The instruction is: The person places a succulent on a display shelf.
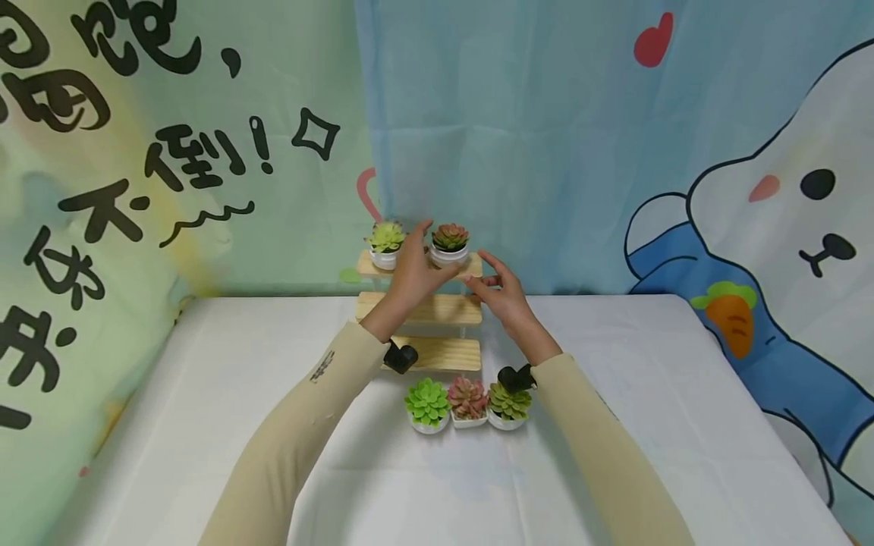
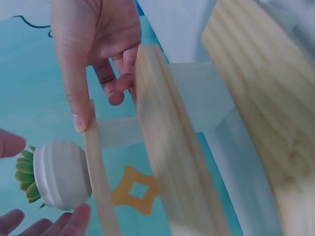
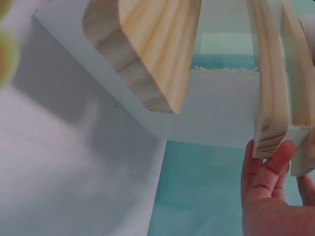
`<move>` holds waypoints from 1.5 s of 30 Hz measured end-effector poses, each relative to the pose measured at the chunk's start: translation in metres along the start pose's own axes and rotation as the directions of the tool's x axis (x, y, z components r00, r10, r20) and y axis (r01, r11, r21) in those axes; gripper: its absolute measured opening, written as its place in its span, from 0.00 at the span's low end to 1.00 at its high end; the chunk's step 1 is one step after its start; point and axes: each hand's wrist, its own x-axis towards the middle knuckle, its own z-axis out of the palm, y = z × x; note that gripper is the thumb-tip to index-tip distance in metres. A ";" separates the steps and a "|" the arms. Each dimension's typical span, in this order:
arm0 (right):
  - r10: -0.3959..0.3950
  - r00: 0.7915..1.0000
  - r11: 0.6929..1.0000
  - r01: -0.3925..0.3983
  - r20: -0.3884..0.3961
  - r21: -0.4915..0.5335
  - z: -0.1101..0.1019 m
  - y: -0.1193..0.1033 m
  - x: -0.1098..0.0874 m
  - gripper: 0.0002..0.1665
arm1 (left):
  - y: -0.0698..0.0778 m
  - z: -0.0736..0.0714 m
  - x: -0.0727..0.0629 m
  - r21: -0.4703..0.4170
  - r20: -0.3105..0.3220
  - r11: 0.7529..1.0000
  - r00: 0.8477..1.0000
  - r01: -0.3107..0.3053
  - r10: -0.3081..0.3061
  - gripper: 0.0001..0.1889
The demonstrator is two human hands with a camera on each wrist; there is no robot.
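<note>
A wooden tiered stand (image 1: 437,354) rises on the white table. On its top tier, at the right, sits a reddish-green succulent (image 1: 450,237) in a white pot; a yellow-green succulent (image 1: 386,236) in a similar pot is at the left. My left hand (image 1: 416,265) spreads around the right-hand pot (image 2: 63,174), thumb to one side and fingertips close by the pot's other side. At the stand's right end, my right hand (image 1: 503,294) grips the board ends; in the right wrist view its fingers (image 3: 268,177) curl against the middle board (image 3: 272,98).
In front of the stand stand three more potted succulents: bright green (image 1: 428,403), pink (image 1: 467,400) and olive green (image 1: 508,403). Black wrist cameras (image 1: 400,357) sit on both sleeves. Printed cloth (image 1: 505,152) hangs behind the white table (image 1: 259,379).
</note>
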 end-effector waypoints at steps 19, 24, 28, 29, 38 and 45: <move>-0.004 1.000 1.000 0.004 0.002 -0.014 -0.001 0.002 0.001 0.41 | -0.010 -0.016 -0.065 -0.276 -0.221 0.924 0.953 -0.266 0.208 0.26; -0.001 1.000 1.000 0.001 -0.004 -0.016 0.000 0.001 0.001 0.40 | -0.006 -0.019 -0.087 -0.280 -0.227 0.925 0.954 -0.256 0.195 0.28; -0.013 1.000 0.999 0.012 -0.011 -0.032 0.000 0.001 0.000 0.40 | -0.010 -0.018 -0.100 -0.258 -0.261 0.931 0.947 -0.258 0.190 0.30; -0.013 1.000 0.999 0.013 -0.013 -0.031 0.000 0.001 0.000 0.40 | -0.012 -0.018 -0.103 -0.253 -0.268 0.933 0.945 -0.257 0.188 0.30; 0.022 1.000 0.999 -0.022 -0.004 -0.033 0.001 0.005 -0.001 0.41 | -0.034 -0.009 -0.135 -0.292 -0.222 0.944 0.971 -0.153 0.088 0.33; 0.009 1.000 0.999 -0.009 0.004 -0.034 0.000 0.003 0.000 0.41 | -0.046 -0.001 -0.155 -0.188 -0.059 0.980 0.997 -0.069 0.058 0.42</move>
